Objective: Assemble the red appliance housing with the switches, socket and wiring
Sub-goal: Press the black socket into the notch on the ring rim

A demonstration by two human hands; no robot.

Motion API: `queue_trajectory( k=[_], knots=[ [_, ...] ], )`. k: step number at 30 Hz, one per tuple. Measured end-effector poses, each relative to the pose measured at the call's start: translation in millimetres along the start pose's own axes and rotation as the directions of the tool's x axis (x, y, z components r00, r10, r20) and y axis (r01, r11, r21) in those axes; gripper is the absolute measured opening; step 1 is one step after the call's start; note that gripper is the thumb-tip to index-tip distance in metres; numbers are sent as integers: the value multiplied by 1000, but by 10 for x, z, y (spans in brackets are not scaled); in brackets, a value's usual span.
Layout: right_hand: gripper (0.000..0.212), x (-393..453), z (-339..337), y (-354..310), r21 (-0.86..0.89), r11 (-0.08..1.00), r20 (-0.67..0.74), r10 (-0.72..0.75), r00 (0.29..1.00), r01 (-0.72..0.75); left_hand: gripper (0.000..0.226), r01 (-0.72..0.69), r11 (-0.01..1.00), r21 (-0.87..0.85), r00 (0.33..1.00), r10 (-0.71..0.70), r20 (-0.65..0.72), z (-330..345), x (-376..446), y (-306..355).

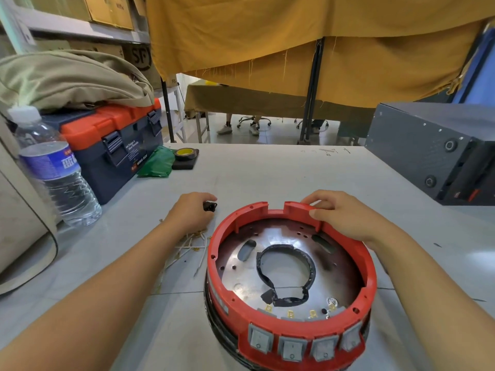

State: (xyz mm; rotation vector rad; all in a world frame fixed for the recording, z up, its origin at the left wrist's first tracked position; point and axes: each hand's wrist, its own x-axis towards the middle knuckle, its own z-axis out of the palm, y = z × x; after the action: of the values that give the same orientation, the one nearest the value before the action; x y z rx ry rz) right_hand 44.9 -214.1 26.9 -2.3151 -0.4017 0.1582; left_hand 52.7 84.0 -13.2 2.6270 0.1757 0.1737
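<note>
My left hand (191,210) pinches the socket (210,206); right hand (345,212) grips the housing (292,328) rim at 12 o'clock — risk: misaligned socket jams in the notch (276,206).

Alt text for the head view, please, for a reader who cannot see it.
A person's right hand grips the far rim of a round red housing with four grey switches already fitted, while the left hand holds a small black part beside loose white wires on a grey table.
</note>
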Motion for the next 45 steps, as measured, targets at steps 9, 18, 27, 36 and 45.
queue_trajectory(
  k=[9, 18, 27, 36, 45],
  knots=[
    [21, 266, 33, -110, -34, 989, 123, -142, 982, 147, 12, -17, 992, -124, 986, -4, -167, 134, 3, -5],
    [22, 277, 78, -39, -97, 974, 106, -195, 975, 205, 19, -125, 639, -759, 990, 28, -139, -110, -170, 254],
    [23, 260, 108, -18, -134, 967, 63, -208, 976, 215, 25, -158, 448, -880, 939, 345, 6, -127, -273, 568],
    [23, 265, 109, -1, -151, 964, 56, -214, 975, 220, 31, -235, 474, -849, 909, 417, -19, -108, -302, 630],
    [24, 252, 115, -7, -150, 967, 42, -202, 979, 206, 33, -162, 379, -911, 911, 412, 10, -91, -329, 622]
  ],
)
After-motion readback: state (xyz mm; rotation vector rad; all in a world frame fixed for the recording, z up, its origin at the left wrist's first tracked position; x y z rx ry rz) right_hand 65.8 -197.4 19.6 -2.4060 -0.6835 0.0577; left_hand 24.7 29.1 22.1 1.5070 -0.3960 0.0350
